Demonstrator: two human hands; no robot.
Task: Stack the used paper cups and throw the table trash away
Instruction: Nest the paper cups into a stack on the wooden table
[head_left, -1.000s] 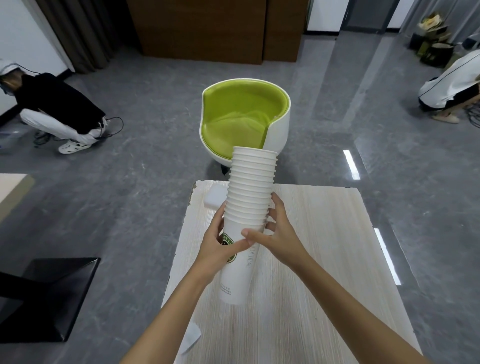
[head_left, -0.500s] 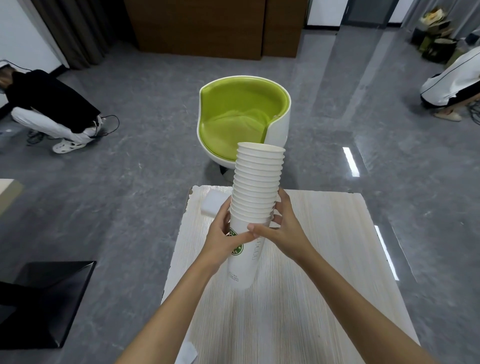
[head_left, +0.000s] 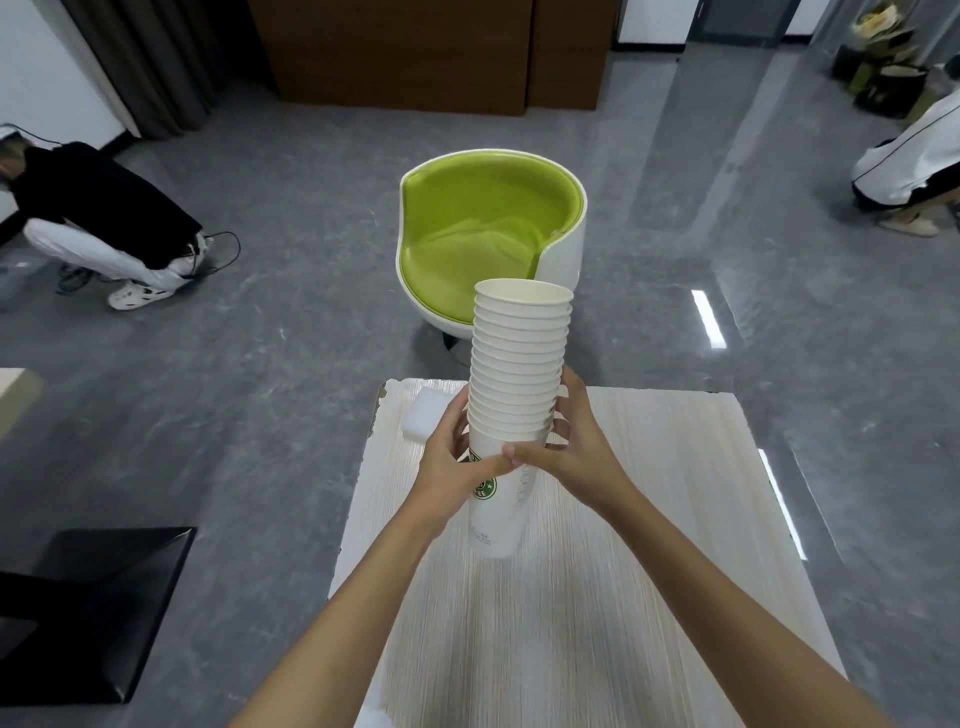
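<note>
Cups (head_left: 517, 374): one tall white nested stack, near upright, green logo on the lowest cup.
Left hand (head_left: 448, 460): fingers curled round the stack's left side, thumb across the front.
Right hand (head_left: 579, 449): fingers wrapped round the right side, thumb tip meeting the left thumb.
Stack base: below both thumbs, over the table (head_left: 649, 571); contact with it unclear.
White block (head_left: 425, 420): on the table, just beyond the left fingers.
Green chair (head_left: 483, 244): well beyond all fingertips.
</note>
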